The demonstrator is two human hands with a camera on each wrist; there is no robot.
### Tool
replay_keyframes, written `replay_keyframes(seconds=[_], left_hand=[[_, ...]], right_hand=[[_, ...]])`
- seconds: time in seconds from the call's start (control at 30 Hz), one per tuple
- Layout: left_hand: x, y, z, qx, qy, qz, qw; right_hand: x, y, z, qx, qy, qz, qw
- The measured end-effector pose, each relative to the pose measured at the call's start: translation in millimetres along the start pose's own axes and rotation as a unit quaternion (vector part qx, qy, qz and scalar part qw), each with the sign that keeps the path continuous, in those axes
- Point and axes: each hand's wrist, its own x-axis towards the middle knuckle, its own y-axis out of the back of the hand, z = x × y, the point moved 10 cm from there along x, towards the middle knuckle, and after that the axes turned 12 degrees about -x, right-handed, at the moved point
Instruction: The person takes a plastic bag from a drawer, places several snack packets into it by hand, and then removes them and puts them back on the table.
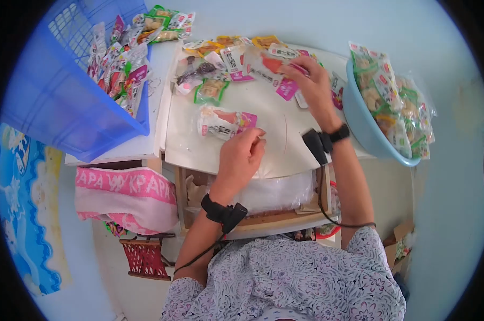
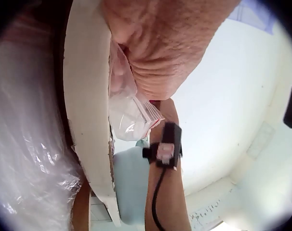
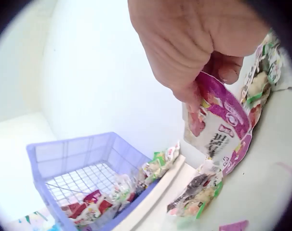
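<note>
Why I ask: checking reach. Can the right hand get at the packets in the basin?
Probably yes: the packets heap above the basin's rim near the right hand, though it holds another packet.

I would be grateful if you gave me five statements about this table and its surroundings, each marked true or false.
1. The right hand grips a white-and-purple plastic packet. True.
2. The blue rectangular plastic basket holds no packets. False: printed plastic packets lie in the basket.
3. A pale-blue round plastic basin, heaped with packets, is to the right of the cream-white tabletop. True.
4. Beneath the tabletop, an open wooden drawer contains clear plastic. True.
5. The pink-and-white fabric towel lies inside the basin. False: the towel is to the left of the drawer.
</note>
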Motion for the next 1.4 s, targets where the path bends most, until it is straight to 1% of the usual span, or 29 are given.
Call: replay_keyframes(seconds=[0.03, 0.1, 0.13, 0.2, 0.23, 0.3, 0.33, 0.37, 0.4, 0.43, 0.5, 0.53, 0.63, 0.67, 0.7, 0.73, 0.83, 0.87, 0.93, 1.03, 1.13, 1.2, 1.23, 1.27, 1.33, 1.4], left_hand=[[0.7, 0.3, -1.0, -0.001, 0.005, 0.006, 1.000], [0.8, -0.9, -4.3, 0.001, 0.018, 0.000, 1.000], [0.3, -1.9, -5.1, 0.003, 0.025, -0.002, 1.000], [-1.6, -4.1, -9.3, -0.030, 0.064, -0.001, 0.997], [-2.3, -5.3, -10.6, -0.046, 0.084, -0.001, 0.995], [-0.2, -5.8, -0.2, -0.041, 0.093, -0.002, 0.995], [0.0, -6.4, 4.1, -0.039, 0.098, 0.000, 0.994], [1.8, -5.7, 11.5, -0.030, 0.074, 0.010, 0.997], [4.2, -4.7, 18.6, -0.022, 0.049, 0.021, 0.998], [5.6, -3.5, 26.8, -0.012, 0.022, 0.031, 0.999], [5.0, -10.5, 40.3, 0.013, -0.001, 0.041, 0.999], [4.9, -16.7, 47.4, 0.024, -0.014, 0.045, 0.999], [1.9, -42.9, 76.3, 0.072, -0.102, 0.036, 0.992], [1.7, -51.9, 83.9, 0.076, -0.115, 0.029, 0.990], [2.1, -61.0, 93.1, 0.081, -0.127, 0.022, 0.988], [2.0, -69.6, 102.2, 0.085, -0.139, 0.016, 0.987], [-1.2, -92.3, 116.2, 0.047, -0.154, -0.006, 0.987], [-1.9, -98.3, 118.4, 0.035, -0.159, -0.012, 0.987], [-5.1, -106.8, 122.5, 0.057, -0.174, -0.016, 0.983], [-6.8, -111.3, 123.0, 0.062, -0.166, -0.019, 0.984], [-9.0, -104.1, 114.8, 0.043, -0.137, -0.028, 0.989], [-10.3, -87.4, 114.7, 0.010, -0.121, -0.023, 0.992], [-9.0, -70.0, 113.8, 0.048, -0.118, -0.008, 0.992], [-7.3, -47.9, 111.0, 0.085, -0.115, 0.005, 0.990], [-1.4, -9.4, 98.8, 0.218, -0.176, 0.018, 0.960], [0.0, 10.8, 86.8, 0.311, -0.154, -0.016, 0.938]], right_hand=[[-22.4, 22.0, -15.5, 0.047, -0.007, 0.016, 0.999], [-65.8, 55.5, -3.6, 0.125, -0.122, 0.073, 0.982], [-86.6, 60.9, -7.1, 0.149, -0.129, 0.064, 0.978], [-125.6, 67.8, -12.3, 0.197, -0.143, 0.047, 0.969], [-143.0, 71.4, -9.3, 0.172, -0.149, 0.054, 0.972], [-171.3, 74.7, 1.9, 0.121, -0.159, 0.067, 0.977], [-179.9, 76.0, 5.6, 0.116, -0.173, 0.061, 0.976], [-187.3, 77.7, 9.6, 0.111, -0.186, 0.053, 0.975], [-192.5, 78.7, 13.6, 0.107, -0.199, 0.045, 0.973], [-193.0, 79.1, 12.5, 0.087, -0.186, 0.029, 0.978], [-191.0, 80.2, 8.7, 0.045, -0.157, -0.001, 0.987], [-190.1, 80.6, 7.9, 0.039, -0.154, -0.010, 0.987], [-183.2, 83.1, 4.0, 0.027, -0.145, -0.045, 0.988], [-179.8, 84.8, 3.4, 0.029, -0.142, -0.059, 0.988], [-177.1, 85.3, 4.6, 0.031, -0.140, -0.074, 0.987], [-174.9, 84.5, 11.1, 0.062, -0.151, -0.082, 0.983], [-170.8, 78.9, 26.1, 0.138, -0.177, -0.109, 0.968], [-169.4, 75.0, 28.7, 0.158, -0.166, -0.116, 0.967], [-169.7, 62.8, 35.6, 0.197, -0.145, -0.129, 0.961], [-170.2, 48.9, 30.7, 0.170, -0.124, -0.081, 0.974], [-173.9, 44.9, 27.7, 0.064, -0.117, -0.063, 0.989], [-179.2, 41.7, 34.8, 0.152, -0.182, -0.071, 0.969], [-183.1, 41.5, 38.1, 0.194, -0.216, -0.073, 0.954], [-185.7, 41.7, 37.3, 0.193, -0.221, -0.093, 0.952], [-190.4, 46.0, 36.5, 0.187, -0.232, -0.128, 0.946], [-192.0, 49.4, 38.5, 0.141, -0.251, -0.149, 0.946]])
